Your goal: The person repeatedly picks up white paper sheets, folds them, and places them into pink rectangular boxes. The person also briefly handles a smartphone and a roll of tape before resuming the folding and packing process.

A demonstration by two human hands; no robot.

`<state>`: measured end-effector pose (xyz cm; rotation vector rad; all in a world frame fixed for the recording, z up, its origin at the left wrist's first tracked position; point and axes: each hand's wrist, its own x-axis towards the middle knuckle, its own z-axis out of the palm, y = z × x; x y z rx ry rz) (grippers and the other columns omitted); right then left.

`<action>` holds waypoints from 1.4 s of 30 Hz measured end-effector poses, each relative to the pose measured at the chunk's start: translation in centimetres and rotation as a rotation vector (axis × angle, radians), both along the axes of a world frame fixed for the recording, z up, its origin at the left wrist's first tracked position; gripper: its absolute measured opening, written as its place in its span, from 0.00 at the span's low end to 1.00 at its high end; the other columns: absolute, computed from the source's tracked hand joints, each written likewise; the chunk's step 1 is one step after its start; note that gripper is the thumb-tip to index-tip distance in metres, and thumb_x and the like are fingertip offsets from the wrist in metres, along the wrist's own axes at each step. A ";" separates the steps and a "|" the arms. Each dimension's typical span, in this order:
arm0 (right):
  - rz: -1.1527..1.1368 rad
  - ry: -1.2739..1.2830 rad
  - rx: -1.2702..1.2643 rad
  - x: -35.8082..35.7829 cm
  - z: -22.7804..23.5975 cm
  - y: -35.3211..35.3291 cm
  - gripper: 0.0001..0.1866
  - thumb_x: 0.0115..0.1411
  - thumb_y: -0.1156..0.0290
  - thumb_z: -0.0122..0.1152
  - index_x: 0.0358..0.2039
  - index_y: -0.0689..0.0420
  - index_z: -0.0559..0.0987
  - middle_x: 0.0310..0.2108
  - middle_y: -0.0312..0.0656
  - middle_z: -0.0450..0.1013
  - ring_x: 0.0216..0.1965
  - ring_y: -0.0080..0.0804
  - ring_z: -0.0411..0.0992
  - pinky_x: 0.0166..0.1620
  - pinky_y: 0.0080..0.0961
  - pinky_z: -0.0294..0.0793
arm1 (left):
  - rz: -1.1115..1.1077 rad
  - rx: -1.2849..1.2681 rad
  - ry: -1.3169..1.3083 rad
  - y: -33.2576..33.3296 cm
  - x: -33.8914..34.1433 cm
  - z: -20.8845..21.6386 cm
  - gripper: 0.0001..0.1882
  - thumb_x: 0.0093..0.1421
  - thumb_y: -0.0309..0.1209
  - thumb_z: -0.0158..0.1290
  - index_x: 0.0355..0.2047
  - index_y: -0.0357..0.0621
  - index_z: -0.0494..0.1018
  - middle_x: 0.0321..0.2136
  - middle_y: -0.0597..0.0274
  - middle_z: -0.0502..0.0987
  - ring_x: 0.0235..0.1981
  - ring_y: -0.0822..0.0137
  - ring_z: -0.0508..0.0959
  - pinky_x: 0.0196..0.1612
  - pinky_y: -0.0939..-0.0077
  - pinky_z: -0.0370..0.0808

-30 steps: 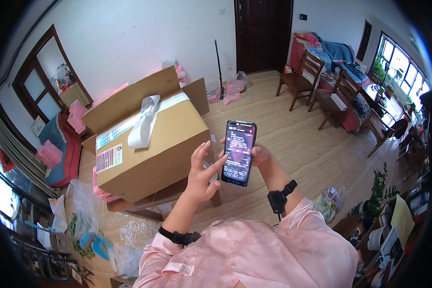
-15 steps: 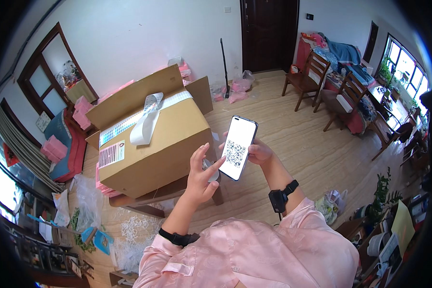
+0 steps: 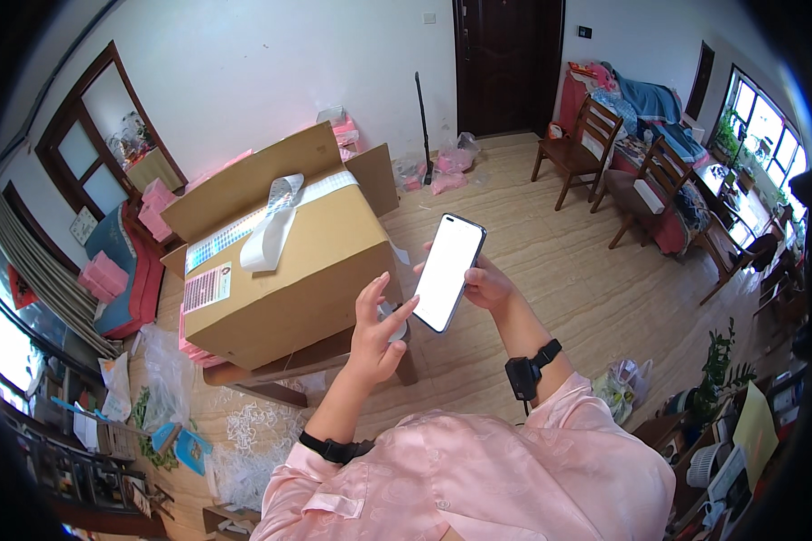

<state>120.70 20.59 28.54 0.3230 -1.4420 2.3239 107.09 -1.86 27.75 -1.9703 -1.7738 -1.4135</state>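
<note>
A smartphone with a nearly blank white screen is held upright and slightly tilted in my right hand, its thumb on the right edge. My left hand hovers at the phone's lower left, fingers spread, with the index fingertip at the screen's edge. To the left of my hands a large brown cardboard box rests on a wooden stool or small table. A strip of white label tape curls over its top, and a printed label sticks near its front left corner.
Crumpled clear plastic and white shreds lie on the floor at lower left, near a blue dustpan. A red and blue sofa stands at left. Wooden chairs stand at far right, and a potted plant nearer.
The black-and-white square code on the phone's screen has gone, leaving it almost all white. The phone has risen slightly; my hands hold nearly the same pose.
</note>
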 end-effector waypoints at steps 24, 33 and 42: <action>0.124 -0.102 -0.021 -2.6 -2.4 -3.2 0.52 0.49 0.62 0.78 0.70 0.62 0.58 0.63 0.50 0.67 0.62 0.47 0.71 0.61 0.45 0.74 | -0.013 -0.270 -0.574 -4.5 0.5 -4.1 0.71 0.48 0.46 0.72 0.75 0.40 0.29 0.70 0.41 0.56 0.70 0.49 0.59 0.71 0.58 0.56; 0.397 -0.536 0.165 -13.0 -8.2 -22.3 0.34 0.54 0.76 0.72 0.61 0.62 0.69 0.52 0.49 0.78 0.51 0.29 0.77 0.54 0.27 0.75 | 0.104 -0.210 -1.344 -23.0 -0.7 -10.7 0.68 0.55 0.23 0.66 0.74 0.48 0.19 0.58 0.50 0.69 0.57 0.62 0.73 0.63 0.65 0.68; 0.559 -0.832 0.115 -26.2 -14.2 -47.0 0.15 0.63 0.59 0.67 0.45 0.52 0.79 0.32 0.30 0.79 0.17 0.11 0.53 0.21 0.15 0.48 | 0.464 -0.063 -1.511 -50.2 -6.6 -16.3 0.51 0.66 0.38 0.57 0.76 0.50 0.33 0.62 0.51 0.70 0.55 0.63 0.76 0.61 0.67 0.68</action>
